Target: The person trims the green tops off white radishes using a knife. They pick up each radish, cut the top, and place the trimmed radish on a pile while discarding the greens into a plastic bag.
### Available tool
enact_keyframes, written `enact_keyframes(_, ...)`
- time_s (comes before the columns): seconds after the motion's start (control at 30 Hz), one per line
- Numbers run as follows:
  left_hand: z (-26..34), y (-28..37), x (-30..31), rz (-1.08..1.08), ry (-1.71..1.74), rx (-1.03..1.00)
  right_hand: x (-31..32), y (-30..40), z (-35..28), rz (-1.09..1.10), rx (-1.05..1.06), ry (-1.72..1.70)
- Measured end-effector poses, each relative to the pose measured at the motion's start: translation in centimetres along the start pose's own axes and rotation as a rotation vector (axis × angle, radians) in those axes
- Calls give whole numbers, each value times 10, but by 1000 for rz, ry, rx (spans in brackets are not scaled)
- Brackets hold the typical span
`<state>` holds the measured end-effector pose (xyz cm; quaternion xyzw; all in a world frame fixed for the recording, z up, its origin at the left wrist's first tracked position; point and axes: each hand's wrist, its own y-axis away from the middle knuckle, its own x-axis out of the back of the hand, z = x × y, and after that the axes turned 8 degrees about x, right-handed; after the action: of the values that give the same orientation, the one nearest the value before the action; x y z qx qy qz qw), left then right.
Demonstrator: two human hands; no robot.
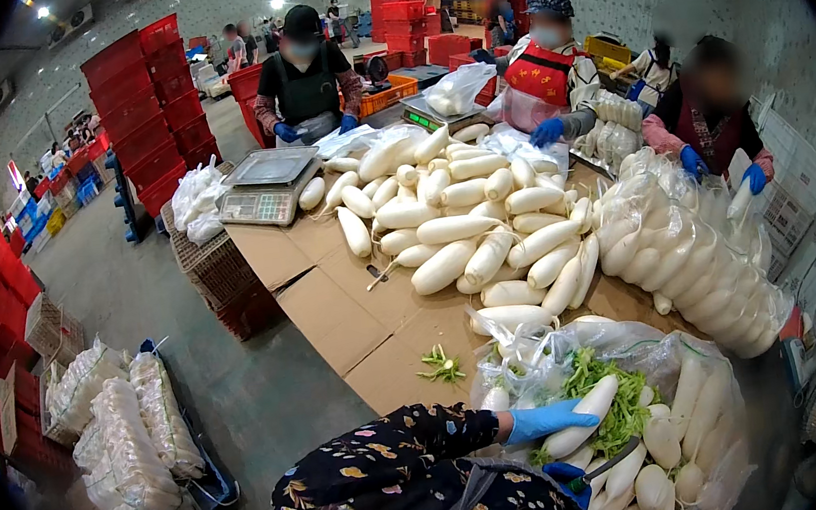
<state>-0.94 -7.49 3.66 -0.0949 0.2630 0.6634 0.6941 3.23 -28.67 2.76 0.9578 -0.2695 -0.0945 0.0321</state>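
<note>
My left hand [551, 420], in a light blue glove, grips a white daikon radish [588, 412] lying at a slant over the open plastic bag. Just below it, my right hand [567, 472], in a darker blue glove and partly hidden by my floral sleeve, holds a knife [612, 460] whose blade points up and right. Cut green leaf tops [622, 412] lie bunched beside the held daikon. Several more daikons [654, 491] fill the clear plastic bag [726, 400] around and under my hands.
A large daikon pile [462, 203] covers much of the cardboard-topped table [324, 317]. Leaf scraps [439, 365] lie near its edge. A scale [272, 187] stands at the far left corner. Filled bags [680, 254] stand to the right. Three gloved co-workers work around the table.
</note>
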Motion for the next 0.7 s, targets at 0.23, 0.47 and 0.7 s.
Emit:
enact_keyframes(0.23,2,-1,-1,84,-55,20,-10,-1,-4,42,-36,-79)
enact_keyframes(0.47,-7,-2,7,146,-70,14,4,-7,-19,3,69,-14)
enact_keyframes(0.7,-1,-3,-1,108,-99,9,13,-4,14,-53,20,-91)
